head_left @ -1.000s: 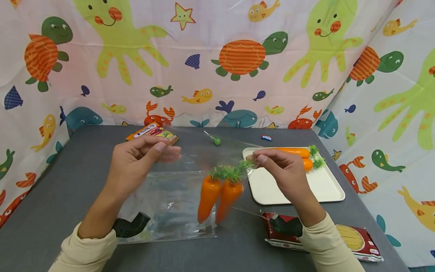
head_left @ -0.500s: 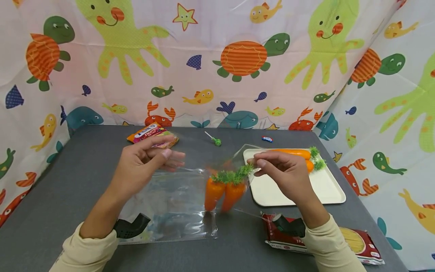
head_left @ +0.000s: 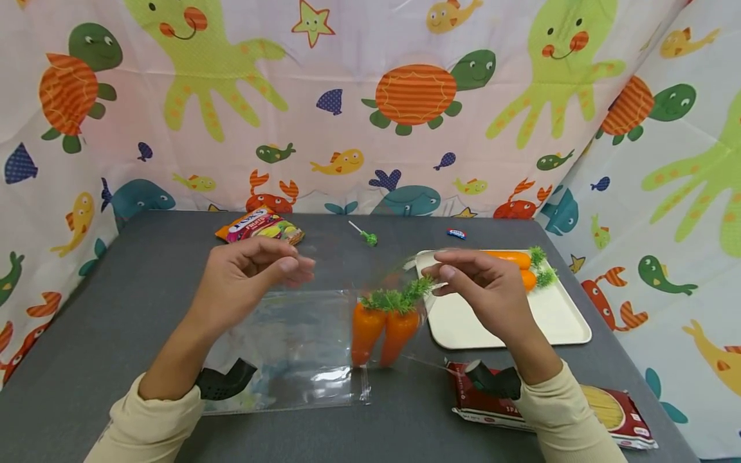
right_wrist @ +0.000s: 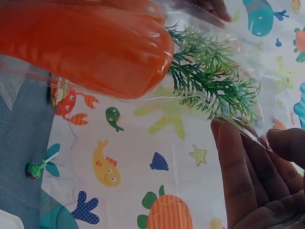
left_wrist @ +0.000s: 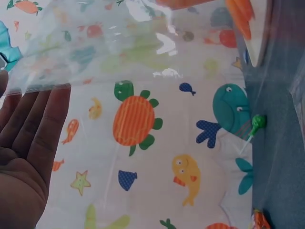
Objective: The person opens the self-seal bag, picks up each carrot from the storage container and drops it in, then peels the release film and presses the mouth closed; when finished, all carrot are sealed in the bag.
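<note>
Carrots point(head_left: 367, 331) hang straighter than a second ago inside clear bag point(left_wrist: 133, 47), between hands, nearer the right; seem to be settling in it. Left hand point(head_left: 240, 276) and right hand point(head_left: 486, 283) nearly closed, each pinching bag's edge, thumb to fingers.

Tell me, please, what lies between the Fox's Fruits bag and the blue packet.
In the head view, a green lollipop lies between them on the table.

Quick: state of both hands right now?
Left hand: pinching an edge of the clear carrot bag.
Right hand: pinching the same bag's edge.
</note>
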### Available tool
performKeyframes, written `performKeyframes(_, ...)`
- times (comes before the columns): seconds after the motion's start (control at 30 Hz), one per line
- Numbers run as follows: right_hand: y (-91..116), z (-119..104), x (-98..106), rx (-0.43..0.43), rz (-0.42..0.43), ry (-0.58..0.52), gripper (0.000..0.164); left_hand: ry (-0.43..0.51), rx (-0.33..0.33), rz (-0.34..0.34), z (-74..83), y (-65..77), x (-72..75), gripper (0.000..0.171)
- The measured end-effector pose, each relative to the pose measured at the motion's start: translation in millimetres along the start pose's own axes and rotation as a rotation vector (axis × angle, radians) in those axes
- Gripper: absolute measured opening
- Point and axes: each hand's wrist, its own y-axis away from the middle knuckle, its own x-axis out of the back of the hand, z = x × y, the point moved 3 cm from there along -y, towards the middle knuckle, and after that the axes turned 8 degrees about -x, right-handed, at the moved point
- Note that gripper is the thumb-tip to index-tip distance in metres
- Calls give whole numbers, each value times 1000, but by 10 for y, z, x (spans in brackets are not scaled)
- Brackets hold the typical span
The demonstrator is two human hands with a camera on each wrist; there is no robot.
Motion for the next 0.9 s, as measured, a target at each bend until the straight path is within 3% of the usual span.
performKeyframes(0.23, -15, -13, -1, -14, -21, -19, 24, 6, -77, -14, -15, -3, 43, 19)
performKeyframes(0.43, -20, -21, 21, -46, -55, -58, 28, 1, -50, -23, -52, -18, 61, 28)
performKeyframes(0.63, -25, -49, 51, -72, -53, -14, 21, 13, -41, -17, -59, -18, 83, 21)
performKeyframes(0.9, -28, -68, 75, -33, -63, -19, 27, 84, -56, -79, -88, -4, 102, 26)
